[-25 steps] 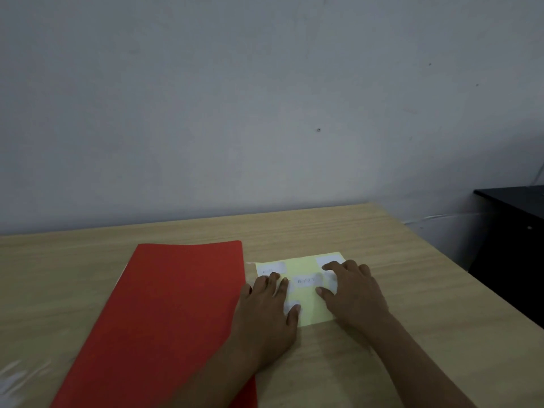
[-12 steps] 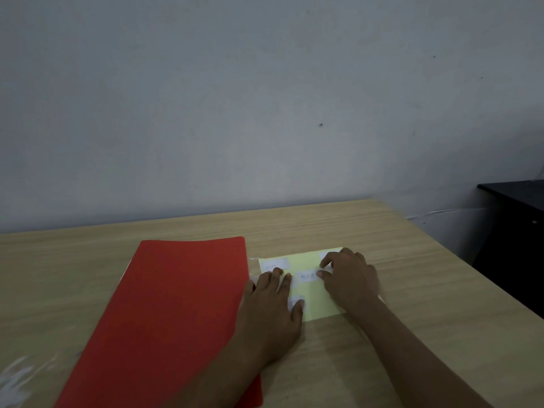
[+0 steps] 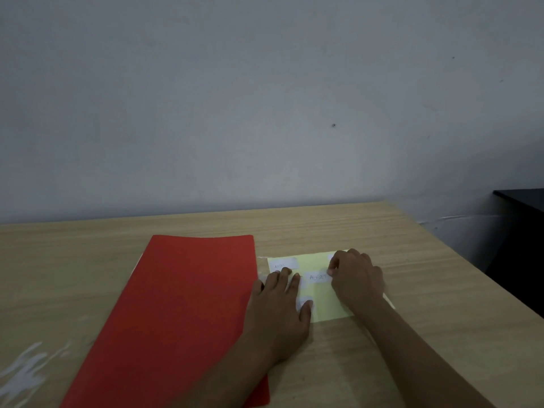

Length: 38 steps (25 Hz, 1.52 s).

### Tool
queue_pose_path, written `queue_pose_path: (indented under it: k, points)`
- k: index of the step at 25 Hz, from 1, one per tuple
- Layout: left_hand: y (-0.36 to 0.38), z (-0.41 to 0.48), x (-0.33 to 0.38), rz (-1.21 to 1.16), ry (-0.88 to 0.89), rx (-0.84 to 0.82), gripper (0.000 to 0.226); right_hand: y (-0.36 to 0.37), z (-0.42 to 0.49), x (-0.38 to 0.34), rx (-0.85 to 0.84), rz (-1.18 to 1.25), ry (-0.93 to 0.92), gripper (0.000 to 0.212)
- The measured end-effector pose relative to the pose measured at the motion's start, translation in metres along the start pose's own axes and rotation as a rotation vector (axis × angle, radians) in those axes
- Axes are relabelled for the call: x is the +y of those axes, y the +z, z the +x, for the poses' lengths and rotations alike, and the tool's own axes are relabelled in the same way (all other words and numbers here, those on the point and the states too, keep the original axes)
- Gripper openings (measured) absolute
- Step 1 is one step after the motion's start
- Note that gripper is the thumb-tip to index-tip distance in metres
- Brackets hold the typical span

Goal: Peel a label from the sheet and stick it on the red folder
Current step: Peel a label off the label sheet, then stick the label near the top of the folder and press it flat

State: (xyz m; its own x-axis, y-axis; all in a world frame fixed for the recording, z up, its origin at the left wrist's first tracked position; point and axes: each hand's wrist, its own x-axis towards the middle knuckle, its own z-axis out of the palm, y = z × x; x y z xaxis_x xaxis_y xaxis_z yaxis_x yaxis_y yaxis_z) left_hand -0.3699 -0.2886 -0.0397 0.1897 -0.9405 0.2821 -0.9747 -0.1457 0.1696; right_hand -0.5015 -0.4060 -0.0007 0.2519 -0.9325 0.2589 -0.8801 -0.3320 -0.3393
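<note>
A red folder (image 3: 182, 304) lies flat on the wooden table, left of centre. Right beside it sits a pale yellow label sheet (image 3: 321, 301) carrying several white labels. My left hand (image 3: 279, 313) rests palm down, fingers spread, across the sheet's left part and the folder's right edge. My right hand (image 3: 356, 278) lies on the sheet's right side, fingers curled, with its fingertips at the right end of the middle white label (image 3: 317, 277). That label still lies flat on the sheet. Whether the fingers pinch its edge I cannot tell.
The wooden table (image 3: 426, 290) runs to a right edge close to the sheet. A black cabinet (image 3: 521, 248) stands beyond that edge. A grey wall rises behind the table. White smears (image 3: 26, 372) mark the table's near left corner.
My right hand has drawn its fingers in and shifted slightly toward the middle label's right end. My left hand has stayed pressed on the sheet. The camera view has shifted a little.
</note>
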Motion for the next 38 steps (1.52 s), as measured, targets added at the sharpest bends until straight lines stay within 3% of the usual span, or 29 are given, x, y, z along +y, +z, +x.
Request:
queue_pose_path:
  k: [4, 12, 18, 20, 22, 27, 38]
  points:
    - [-0.003, 0.000, 0.000, -0.016, 0.002, -0.021, 0.072, -0.002, -0.005, -0.002, -0.019, -0.032, -0.025, 0.013]
    - [-0.018, 0.012, 0.001, -0.082, -0.049, -0.121, 0.070, -0.022, -0.013, 0.000, -0.060, 0.152, -0.029, 0.019]
    - [-0.052, 0.022, -0.017, -0.511, -0.232, 0.287, 0.040, -0.029, -0.006, -0.038, 0.010, 0.195, -0.129, 0.021]
    - [-0.065, 0.028, -0.039, -0.703, -0.294, 0.338, 0.046, -0.024, -0.001, -0.063, -0.008, 0.227, -0.169, 0.021]
    - [-0.074, 0.033, -0.064, -0.800, -0.359, 0.331, 0.036, -0.010, 0.005, -0.088, -0.054, 0.257, -0.193, 0.018]
    - [-0.075, 0.051, -0.122, -0.728, -0.497, 0.276, 0.013, 0.030, 0.032, -0.137, -0.167, 0.300, -0.212, 0.015]
    - [-0.046, 0.085, -0.159, -0.628, -0.565, 0.227, 0.010, 0.087, 0.065, -0.158, -0.179, 0.155, -0.189, 0.019]
